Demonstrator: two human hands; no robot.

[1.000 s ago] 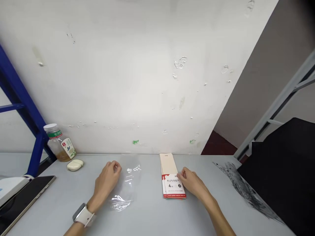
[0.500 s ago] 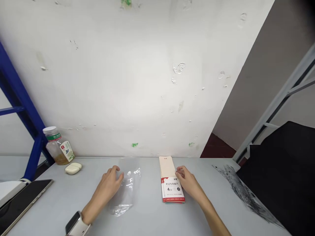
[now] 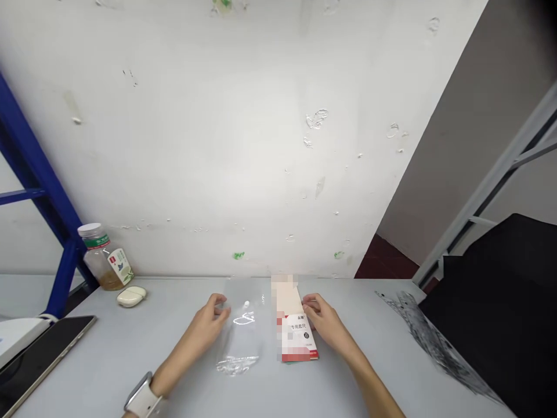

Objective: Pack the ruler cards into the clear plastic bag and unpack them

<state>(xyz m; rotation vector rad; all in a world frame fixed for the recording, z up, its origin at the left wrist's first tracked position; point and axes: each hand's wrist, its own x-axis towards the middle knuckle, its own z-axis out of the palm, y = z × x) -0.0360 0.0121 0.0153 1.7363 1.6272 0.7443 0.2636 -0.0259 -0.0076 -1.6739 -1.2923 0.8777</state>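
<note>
A clear plastic bag (image 3: 241,334) lies flat on the grey table (image 3: 183,383), left of the middle. My left hand (image 3: 211,319) is at the bag's left edge, its fingers curled but apart and nothing gripped in them. To the right of the bag lies a narrow stack of cards or packets (image 3: 289,299), beige above and white and red with printing below; part of it is blurred into blocks. My right hand (image 3: 317,313) touches the right edge of this stack, fingers bent and apart. A watch with a white strap is on my left wrist.
At the far left stand a jar (image 3: 107,258) with a white lid and some brown content, a cream-coloured case (image 3: 131,296) and a dark tablet (image 3: 43,360). Black fabric (image 3: 505,302) and a scribbled dark patch are at the right. A white wall rises behind the table.
The plastic bag has moved right, closer to the stack, and my left hand has moved right with it. The stack and my right hand have shifted slightly left.
</note>
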